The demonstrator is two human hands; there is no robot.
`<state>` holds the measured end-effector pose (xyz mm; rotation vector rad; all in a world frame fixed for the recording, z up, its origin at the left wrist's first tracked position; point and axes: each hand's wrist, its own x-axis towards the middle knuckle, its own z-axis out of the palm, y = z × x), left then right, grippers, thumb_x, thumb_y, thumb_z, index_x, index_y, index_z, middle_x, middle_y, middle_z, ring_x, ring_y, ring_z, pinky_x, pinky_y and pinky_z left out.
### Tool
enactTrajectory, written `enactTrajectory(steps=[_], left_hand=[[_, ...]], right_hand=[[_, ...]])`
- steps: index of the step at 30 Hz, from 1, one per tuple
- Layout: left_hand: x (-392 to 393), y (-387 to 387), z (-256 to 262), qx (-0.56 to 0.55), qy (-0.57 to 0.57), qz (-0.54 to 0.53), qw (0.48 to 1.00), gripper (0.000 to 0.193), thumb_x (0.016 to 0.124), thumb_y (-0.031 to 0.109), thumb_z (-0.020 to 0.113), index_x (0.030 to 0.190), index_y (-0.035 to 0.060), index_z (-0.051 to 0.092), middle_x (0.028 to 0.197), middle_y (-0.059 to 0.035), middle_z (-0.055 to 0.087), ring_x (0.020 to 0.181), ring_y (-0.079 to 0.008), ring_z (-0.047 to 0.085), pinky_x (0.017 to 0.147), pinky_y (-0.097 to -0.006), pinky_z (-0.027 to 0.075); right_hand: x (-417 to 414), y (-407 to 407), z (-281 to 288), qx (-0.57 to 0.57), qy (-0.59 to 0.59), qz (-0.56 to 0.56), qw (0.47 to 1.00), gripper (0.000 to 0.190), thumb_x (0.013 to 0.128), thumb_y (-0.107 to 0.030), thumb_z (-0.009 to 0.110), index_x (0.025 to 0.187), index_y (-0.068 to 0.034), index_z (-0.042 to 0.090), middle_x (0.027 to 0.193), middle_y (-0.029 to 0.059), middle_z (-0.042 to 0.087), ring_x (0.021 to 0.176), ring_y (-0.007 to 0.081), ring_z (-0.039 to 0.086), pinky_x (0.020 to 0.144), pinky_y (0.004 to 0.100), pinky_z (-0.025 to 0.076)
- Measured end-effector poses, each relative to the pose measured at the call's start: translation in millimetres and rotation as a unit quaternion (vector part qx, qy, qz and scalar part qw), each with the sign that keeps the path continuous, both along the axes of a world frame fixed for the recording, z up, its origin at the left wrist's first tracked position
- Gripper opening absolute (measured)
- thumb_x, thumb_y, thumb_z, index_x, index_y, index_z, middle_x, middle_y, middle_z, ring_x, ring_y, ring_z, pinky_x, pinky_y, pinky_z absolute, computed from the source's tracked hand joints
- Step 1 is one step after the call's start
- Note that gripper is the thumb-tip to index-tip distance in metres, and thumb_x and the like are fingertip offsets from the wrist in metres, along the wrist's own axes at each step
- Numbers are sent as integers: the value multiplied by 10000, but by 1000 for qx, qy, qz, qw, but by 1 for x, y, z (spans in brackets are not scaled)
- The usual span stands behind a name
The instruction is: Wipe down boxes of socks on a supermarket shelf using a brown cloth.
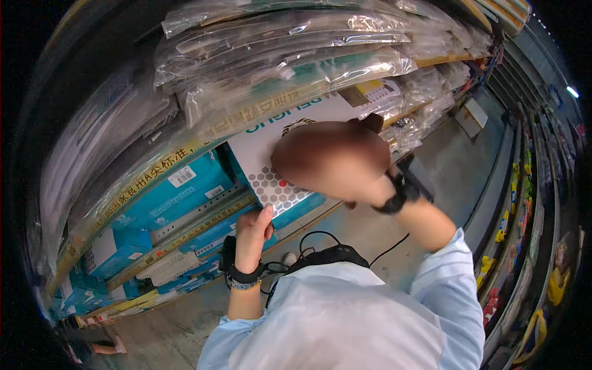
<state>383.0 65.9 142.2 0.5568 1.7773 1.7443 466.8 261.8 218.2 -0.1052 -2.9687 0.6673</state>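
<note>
A printed cardboard box [259, 152], white with a grey hexagon pattern and teal sides, sticks out from a shelf in front of me. My left hand [253, 229] is at its near corner, thumb on the top edge and fingers curled below. Over the box's right part reaches my right hand [351, 178]; a blur covers it, so its fingers and anything in them are hidden. Dark brown bits show beyond and below the blur. Both wrists wear black straps, the left one also a patterned bracelet.
Plastic-wrapped goods [296, 37] are stacked on the shelf above. Teal boxes [175, 185] fill the shelves at left, behind printed shelf edges [152, 185]. Across the concrete aisle floor [439, 148], racks of colourful goods [513, 203] run along the right. Another person's arm [108, 347] shows at lower left.
</note>
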Motion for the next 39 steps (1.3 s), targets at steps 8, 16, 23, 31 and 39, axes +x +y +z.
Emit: enactTrajectory(steps=[8, 16, 23, 31, 39], left_hand=[[8, 12, 10, 36, -40, -12, 998, 337, 797, 330, 572, 614, 62, 480, 576, 17, 441, 493, -72, 387, 459, -218, 277], [6, 11, -9, 39, -18, 22, 999, 349, 777, 302, 582, 589, 35, 462, 573, 7, 441, 536, -94, 382, 498, -261, 311], [1, 5, -29, 32, 28, -23, 999, 333, 766, 276, 610, 624, -1, 493, 606, 5, 474, 583, -112, 408, 536, -275, 343], [0, 5, -17, 67, 21, -18, 997, 362, 771, 278, 588, 594, -12, 463, 575, 9, 443, 559, -103, 382, 515, -284, 319], [12, -33, -38, 29, 36, -91, 995, 386, 664, 279, 674, 529, 28, 414, 519, 14, 390, 515, -50, 333, 458, -236, 280]], right_hand=[[-93, 127, -44, 14, 33, -87, 996, 735, 770, -687, 298, 1252, -151, 437, 1194, 202, 483, 1102, 364, 460, 948, 364, 351], [0, 8, -3, -118, 22, 196, 973, 502, 861, -490, 388, 1070, -71, 567, 1037, 184, 565, 960, 330, 535, 825, 370, 422], [-37, 38, -11, 82, -72, -79, 991, 491, 877, -457, 318, 1080, -80, 559, 1051, 175, 569, 960, 343, 543, 823, 417, 423], [-68, 75, -42, 210, 6, -100, 973, 488, 855, -465, 355, 1046, -75, 576, 943, 195, 595, 902, 357, 564, 794, 441, 441], [35, -19, -45, 89, -20, -115, 989, 316, 800, -236, 508, 1022, -14, 541, 1035, 200, 532, 956, 372, 484, 851, 419, 370]])
